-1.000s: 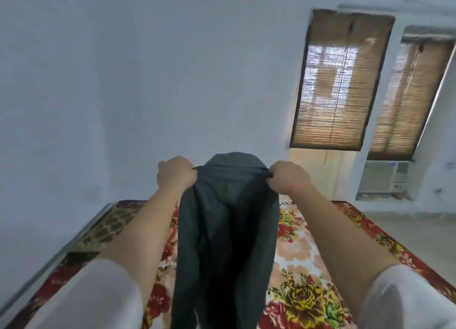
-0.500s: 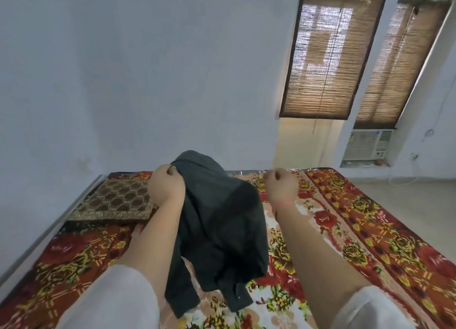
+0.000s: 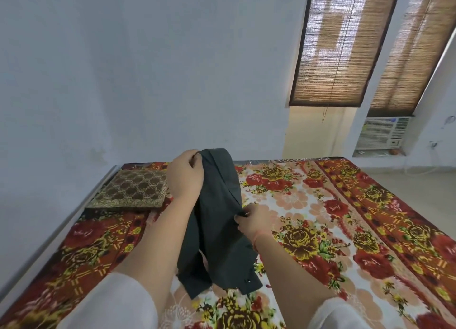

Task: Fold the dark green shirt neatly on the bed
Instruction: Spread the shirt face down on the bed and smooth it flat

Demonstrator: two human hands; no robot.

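The dark green shirt (image 3: 217, 230) hangs down to the bed (image 3: 345, 230) — all bunched up. The left grip (image 3: 186, 174) pinches its top at 12 o'clock; the right grip (image 3: 249, 220) pinches its edge at 3 o'clock.

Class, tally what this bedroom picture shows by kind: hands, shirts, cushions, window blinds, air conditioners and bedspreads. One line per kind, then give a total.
hands: 2, left hand and right hand
dark green shirt: 1
patterned cushion: 1
bamboo blinds: 2
window air conditioner: 1
floral bedspread: 1
total: 8
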